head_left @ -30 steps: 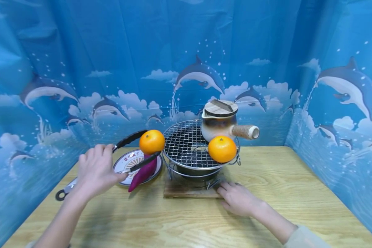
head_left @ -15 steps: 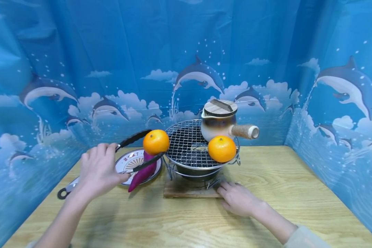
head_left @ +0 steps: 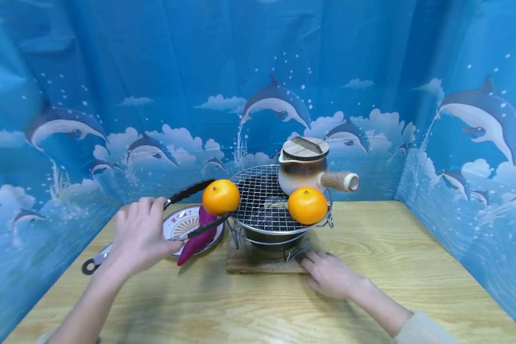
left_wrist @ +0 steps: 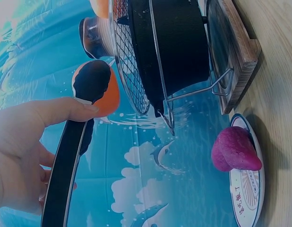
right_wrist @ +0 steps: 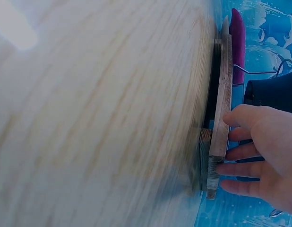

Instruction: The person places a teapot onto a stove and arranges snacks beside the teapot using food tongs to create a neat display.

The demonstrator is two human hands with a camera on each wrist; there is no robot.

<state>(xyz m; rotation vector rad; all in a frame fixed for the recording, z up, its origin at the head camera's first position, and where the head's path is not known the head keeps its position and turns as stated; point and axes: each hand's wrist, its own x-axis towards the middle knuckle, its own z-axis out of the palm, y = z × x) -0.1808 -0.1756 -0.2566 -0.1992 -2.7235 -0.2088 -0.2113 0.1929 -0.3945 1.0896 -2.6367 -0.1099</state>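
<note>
"What is taking up most room?"

"A blue dolphin curtain point(head_left: 189, 52) is hanging at the far side, and a wooden tabletop point(head_left: 382, 239) is spreading before it. A round grill point(head_left: 258, 193) is standing mid-scene."

"And the hands?"

"The left hand point(head_left: 139, 236) is curling its grip round long tongs point(head_left: 204, 228). The right hand point(head_left: 328, 275) is resting extended fingers on the near right corner of a board point(head_left: 262, 268) under the grill, its grip loose."

"What is smaller?"

"A lidded pot point(head_left: 303, 174) is sitting far right on the grill. Left of it, a plate point(head_left: 181, 220) is carrying a purple sweet potato point(head_left: 195, 245), its tip poking past the near rim."

"The smallest?"

"One orange point(head_left: 220, 197) is hanging between the tongs' arms beside the grill's left edge; another orange point(head_left: 307, 205) is lying on the grill's near right."
</note>
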